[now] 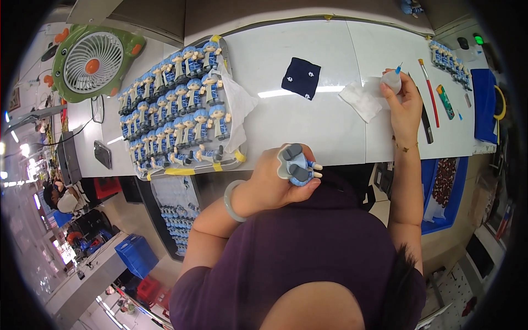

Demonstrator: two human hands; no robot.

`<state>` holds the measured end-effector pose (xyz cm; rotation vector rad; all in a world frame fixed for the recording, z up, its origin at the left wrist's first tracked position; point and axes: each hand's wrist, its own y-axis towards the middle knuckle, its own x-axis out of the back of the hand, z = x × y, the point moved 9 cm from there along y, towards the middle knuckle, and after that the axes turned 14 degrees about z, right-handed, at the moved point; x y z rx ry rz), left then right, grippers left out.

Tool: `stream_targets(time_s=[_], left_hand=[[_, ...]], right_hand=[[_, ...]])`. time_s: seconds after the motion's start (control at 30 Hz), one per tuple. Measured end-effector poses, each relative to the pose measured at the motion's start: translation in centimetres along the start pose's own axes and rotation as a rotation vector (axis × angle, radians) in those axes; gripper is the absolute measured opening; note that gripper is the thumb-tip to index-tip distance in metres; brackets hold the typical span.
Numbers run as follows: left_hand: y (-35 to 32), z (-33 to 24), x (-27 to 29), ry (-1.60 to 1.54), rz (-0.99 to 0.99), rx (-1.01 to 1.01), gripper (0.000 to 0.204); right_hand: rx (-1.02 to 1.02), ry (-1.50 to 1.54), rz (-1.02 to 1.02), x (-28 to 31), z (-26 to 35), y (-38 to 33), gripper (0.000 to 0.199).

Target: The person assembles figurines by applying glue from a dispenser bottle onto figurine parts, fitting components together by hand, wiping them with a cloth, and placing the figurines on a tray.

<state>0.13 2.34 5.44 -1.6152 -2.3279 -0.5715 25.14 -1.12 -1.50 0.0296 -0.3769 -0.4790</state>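
Observation:
My left hand (278, 181) is closed around a small figurine (297, 164) with blue clothes, grey feet and pale arms, held just in front of the white table's near edge. My right hand (404, 104) rests on the table (308, 126) further right and grips a small whitish squeeze bottle (391, 80) with a blue nozzle tip pointing up. A pale bangle sits on my left wrist. A white cloth (360, 100) lies just left of my right hand.
A tray (190, 169) of several blue figurines in rows sits at the left, with a white cloth at its edge. A green desk fan (92, 61), a dark blue patterned cloth (301, 77), a red-handled brush (429, 91), more figurines (451, 60) and a blue bin (440, 192) surround the work area.

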Motion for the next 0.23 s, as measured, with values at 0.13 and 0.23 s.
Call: stream_targets(time_s=[0.13,0.23], left_hand=[[-0.17,-0.41,0.13,0.121,-0.068,-0.034,0.027],[-0.04,-0.34,0.01,0.120,-0.039,-0.021,0.026]], right_hand=[[-0.027,0.003,0.008,-0.35,-0.66,0.01,0.029],[-0.035,0.054,0.025,-0.55,-0.85,-0.01,0.031]])
